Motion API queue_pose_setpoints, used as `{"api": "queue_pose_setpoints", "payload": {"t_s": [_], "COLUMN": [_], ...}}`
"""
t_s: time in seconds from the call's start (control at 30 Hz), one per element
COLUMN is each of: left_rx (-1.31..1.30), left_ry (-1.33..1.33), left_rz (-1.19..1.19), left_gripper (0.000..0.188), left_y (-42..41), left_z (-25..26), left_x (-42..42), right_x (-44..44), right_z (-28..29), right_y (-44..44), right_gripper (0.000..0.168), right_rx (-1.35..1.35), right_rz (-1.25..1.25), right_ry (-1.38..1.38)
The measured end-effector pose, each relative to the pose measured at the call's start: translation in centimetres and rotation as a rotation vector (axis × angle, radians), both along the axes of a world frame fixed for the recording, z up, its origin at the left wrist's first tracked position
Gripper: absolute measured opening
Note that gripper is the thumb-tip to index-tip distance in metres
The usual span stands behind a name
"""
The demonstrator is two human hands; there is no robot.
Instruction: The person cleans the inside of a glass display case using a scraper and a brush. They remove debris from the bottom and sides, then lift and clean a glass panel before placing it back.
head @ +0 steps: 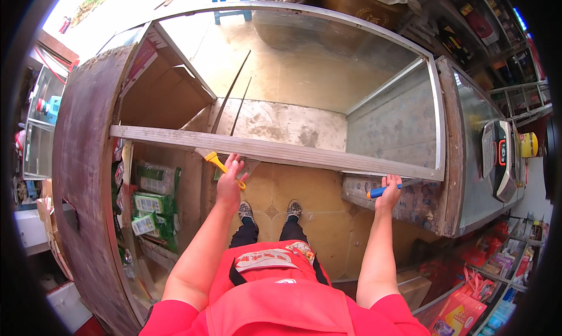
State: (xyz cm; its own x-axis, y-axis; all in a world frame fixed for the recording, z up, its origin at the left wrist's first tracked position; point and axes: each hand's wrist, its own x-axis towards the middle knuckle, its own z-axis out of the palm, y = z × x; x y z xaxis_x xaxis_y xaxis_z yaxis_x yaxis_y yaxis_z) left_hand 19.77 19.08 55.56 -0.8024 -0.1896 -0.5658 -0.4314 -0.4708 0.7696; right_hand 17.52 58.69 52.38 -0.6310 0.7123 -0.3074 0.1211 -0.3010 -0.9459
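Before me stands a glass display case whose near aluminium rail (281, 148) runs across the view. My left hand (230, 181) is at the rail's near side, left of the middle, with a yellow-handled brush (216, 161) held in it; the brush's head lies against the rail. Farther right, my right hand (388, 193) holds a tool with a blue handle (378, 192), its flat end pointing right below the rail; what kind of tool it is I cannot tell. Inside the case two thin dark strips (229, 93) lean upward from the stained bottom panel (287, 121).
A worn wooden panel (90, 169) borders the left side, with green-and-white packages (151, 203) on a shelf beside it. At the right, a weighing scale (500, 160) stands on a glass-topped counter (472, 116). Red boxes (461, 307) fill a rack at the lower right.
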Motion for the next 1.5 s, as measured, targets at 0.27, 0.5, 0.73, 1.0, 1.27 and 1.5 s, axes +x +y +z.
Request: {"api": "queue_pose_setpoints", "payload": {"t_s": [0.27, 0.5, 0.73, 1.0, 1.27, 1.5], "left_rx": [-0.061, 0.066, 0.062, 0.121, 0.493, 0.892], "left_ry": [0.030, -0.042, -0.068, -0.411, -0.406, -0.351], "left_rz": [-0.003, 0.138, 0.167, 0.177, 0.182, -0.010], "left_gripper": [0.052, 0.049, 0.039, 0.028, 0.028, 0.033], "left_y": [0.4, 0.2, 0.4, 0.7, -1.0, -2.0], "left_z": [-0.4, -1.3, -2.4, -1.2, -6.0, -9.2], "left_x": [-1.2, -1.6, -1.5, -4.1, -4.3, -4.7], "right_x": [0.2, -1.1, -1.9, -3.3, -5.7, -6.1], "right_z": [-1.0, -3.0, -2.8, -2.2, -7.5, -6.1], "right_y": [2.3, 4.1, 5.1, 6.8, 13.9, 11.6], "right_gripper": [0.048, 0.018, 0.034, 0.029, 0.010, 0.015], "right_rx": [-0.093, -0.168, -0.471, -0.643, -0.324, 0.095], "right_rz": [0.011, -0.061, 0.062, 0.327, 0.696, 1.073], "right_ry": [-0.015, -0.072, -0.232, -0.509, -0.884, -0.685]}}
